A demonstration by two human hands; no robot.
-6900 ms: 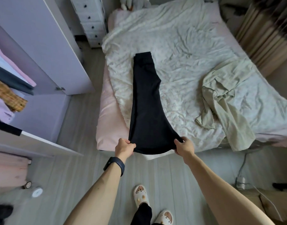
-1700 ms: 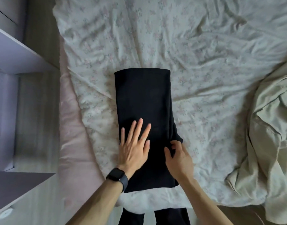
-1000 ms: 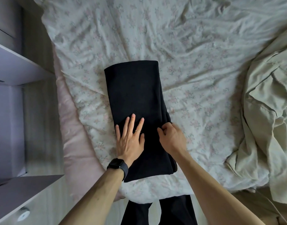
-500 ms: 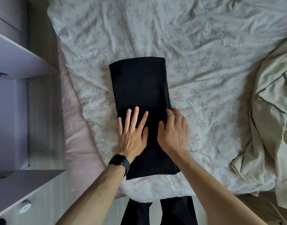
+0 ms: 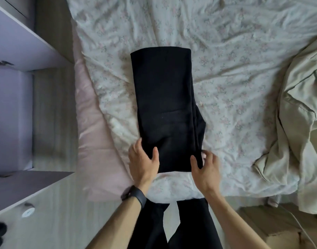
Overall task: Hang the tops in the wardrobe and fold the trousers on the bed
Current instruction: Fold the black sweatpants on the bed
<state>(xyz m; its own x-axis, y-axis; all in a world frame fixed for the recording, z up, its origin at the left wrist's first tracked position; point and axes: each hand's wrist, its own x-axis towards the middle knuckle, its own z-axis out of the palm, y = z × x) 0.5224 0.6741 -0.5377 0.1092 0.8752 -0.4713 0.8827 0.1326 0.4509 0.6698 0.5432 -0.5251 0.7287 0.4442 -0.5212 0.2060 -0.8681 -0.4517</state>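
Left hand (image 5: 143,159) and right hand (image 5: 206,169) have slid off the top of the folded black trousers (image 5: 164,105), where they lay flat half a second ago, out to its two near corners
These trousers lie lengthwise on the crumpled white floral quilt (image 5: 225,51) of the bed, close to its near edge and left of the middle, with the squared fold toward the far edge. On the near left corner the left thumb lies on top of the cloth and the fingers (image 5: 136,146) curl round its side edge, gripping it. At the near right corner the right thumb lies on top and the bent fingers (image 5: 207,155), blurred, pinch the side. A black wristband (image 5: 136,194) circles the left wrist. A crumpled pale beige garment (image 5: 301,114) lies at the bed's right edge, well apart from the trousers. A pink sheet (image 5: 93,123) shows along the left edge, with the lilac wardrobe (image 5: 12,42) beyond it
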